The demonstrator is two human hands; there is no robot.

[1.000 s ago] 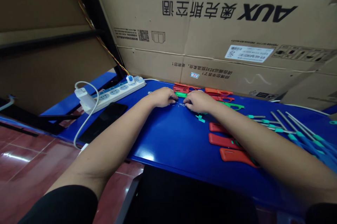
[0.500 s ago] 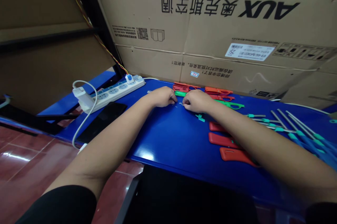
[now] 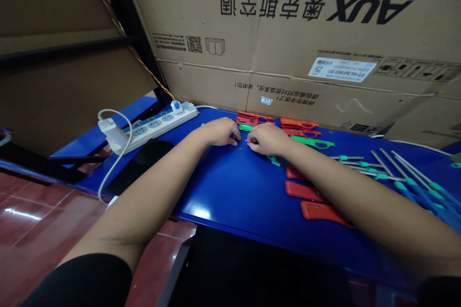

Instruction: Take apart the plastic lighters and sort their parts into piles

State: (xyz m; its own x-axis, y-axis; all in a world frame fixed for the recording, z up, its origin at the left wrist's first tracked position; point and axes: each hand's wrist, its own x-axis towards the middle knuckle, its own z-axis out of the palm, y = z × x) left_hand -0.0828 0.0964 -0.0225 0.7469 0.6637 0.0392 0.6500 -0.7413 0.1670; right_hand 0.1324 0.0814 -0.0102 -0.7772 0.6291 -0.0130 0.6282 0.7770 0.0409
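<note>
Over the far middle of the blue table (image 3: 230, 187), my left hand (image 3: 223, 132) is closed, its fingertips curled down at the tabletop. Close to its right, my right hand (image 3: 268, 139) is closed too, thumb and forefinger pinched. Whatever either hand holds is too small or hidden to make out. A few tiny pale bits (image 3: 241, 148) lie between the fingertips. Just behind the hands are a green plastic piece (image 3: 245, 127) and red plastic casings (image 3: 254, 118). A small teal plastic piece (image 3: 274, 161) lies beside my right wrist.
Right of the hands are orange casings (image 3: 297, 123), a green casing (image 3: 312, 142) and several red handle shells (image 3: 304, 190), partly under my right forearm. Metal rods (image 3: 387, 163) with blue parts lie further right. A power strip (image 3: 154, 125) and black phone (image 3: 140, 165) are left; a cardboard box (image 3: 281, 47) stands behind.
My right hand has shifted slightly left and my left fingers have moved a little. The tiny bits between the hands lie somewhat differently.
</note>
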